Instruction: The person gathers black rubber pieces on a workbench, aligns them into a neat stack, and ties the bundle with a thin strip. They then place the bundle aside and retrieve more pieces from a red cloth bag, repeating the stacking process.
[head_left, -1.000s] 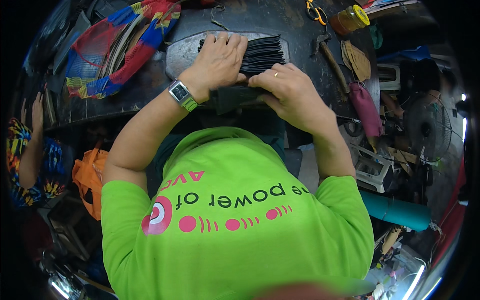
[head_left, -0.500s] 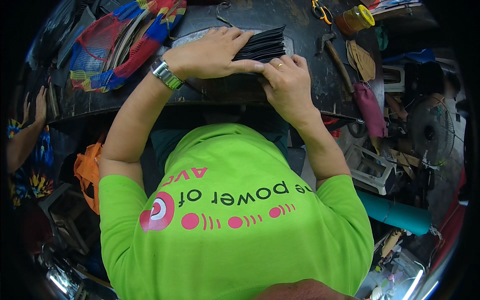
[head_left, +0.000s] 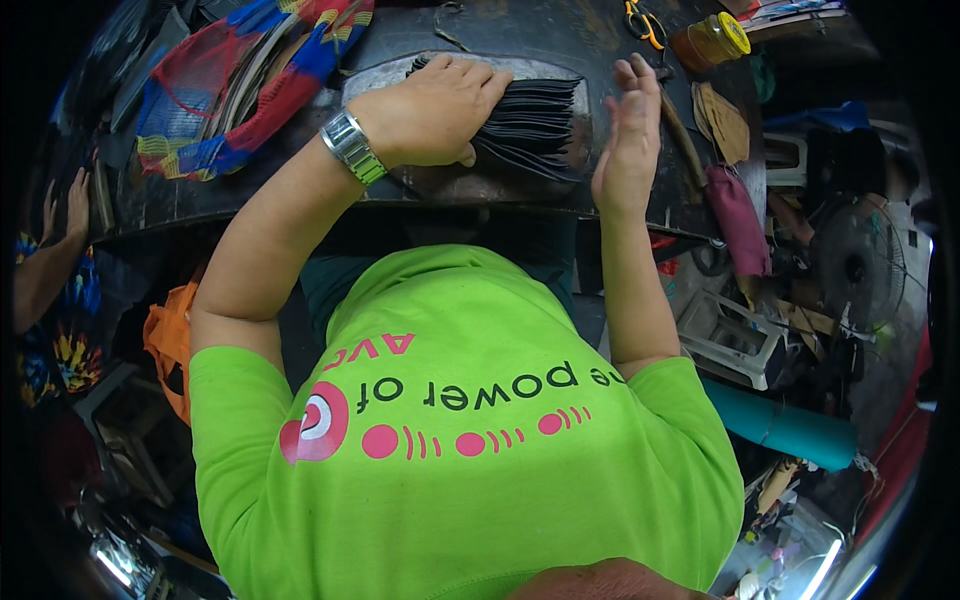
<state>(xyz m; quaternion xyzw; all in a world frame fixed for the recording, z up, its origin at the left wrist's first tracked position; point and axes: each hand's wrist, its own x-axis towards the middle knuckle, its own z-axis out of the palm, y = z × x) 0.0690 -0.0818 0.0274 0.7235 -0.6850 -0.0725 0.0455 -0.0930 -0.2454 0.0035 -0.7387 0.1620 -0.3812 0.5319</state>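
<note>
At the far left, a co-worker's hand (head_left: pixel 76 210) is seen beside the edge of the dark, scuffed table (head_left: pixel 535 30). Below it, an orange bag (head_left: pixel 172 345) is partly covered by the person's left arm. On the tabletop, flat pieces are held in a red, blue and yellow mesh bag (head_left: pixel 268 112). Next, a grey slab (head_left: pixel 385 77) is laid on the table, and on it is set a fanned stack of black sheets (head_left: pixel 530 112). Its left part is clasped from above by the left hand (head_left: pixel 435 112), fingers bent over it and thumb at its near side. Just beyond its right end, the right hand (head_left: pixel 630 130) is held raised and flat, fingers extended, with nothing seen in it. Farther right, orange-handled scissors (head_left: pixel 645 22), a hammer (head_left: pixel 683 140), a yellow-lidded jar (head_left: pixel 708 42) and brown pieces (head_left: pixel 722 122) are placed. A maroon pouch (head_left: pixel 738 220) is hung over the edge. Beyond, the floor is crowded with a pale stool (head_left: pixel 735 340), a teal roll (head_left: pixel 790 422) and a fan (head_left: pixel 857 255).
</note>
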